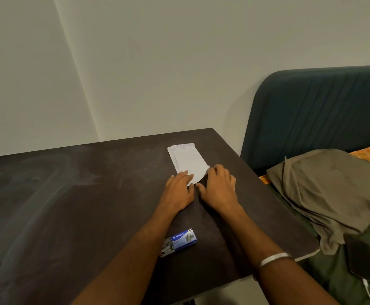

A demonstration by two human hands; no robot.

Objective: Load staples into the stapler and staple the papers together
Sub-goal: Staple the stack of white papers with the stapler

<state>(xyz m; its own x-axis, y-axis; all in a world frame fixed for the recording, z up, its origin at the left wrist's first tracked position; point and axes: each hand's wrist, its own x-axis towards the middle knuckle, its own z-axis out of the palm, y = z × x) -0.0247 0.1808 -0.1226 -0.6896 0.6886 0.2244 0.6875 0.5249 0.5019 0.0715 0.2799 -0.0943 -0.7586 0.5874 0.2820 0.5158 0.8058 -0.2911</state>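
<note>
Papers (pixel 187 158): I see a small white stack lying flat on the far right part of the dark table (pixel 69 194); its near end curls up where my hands meet it.
Left hand (pixel 179 190): palm down on the near left corner of the stack; fingers laid flat and close together on the sheet, pinching nothing.
Right hand (pixel 218 188): just beside the left, at the near right corner of the stack; fingers curled over the edge; I cannot tell whether they grip anything; a pale band (pixel 275 258) sits on that forearm.
Staple box (pixel 179 241): blue, lying on the table between my forearms, well short of the papers; its left end is open, with grey staple strips showing.
Stapler: I cannot see it in this view.
Surroundings: a bed with a dark headboard (pixel 316 115) and a brown pillow (pixel 331 190) to the right; a phone (pixel 362 260) on a white cable lies on the green cover.
</note>
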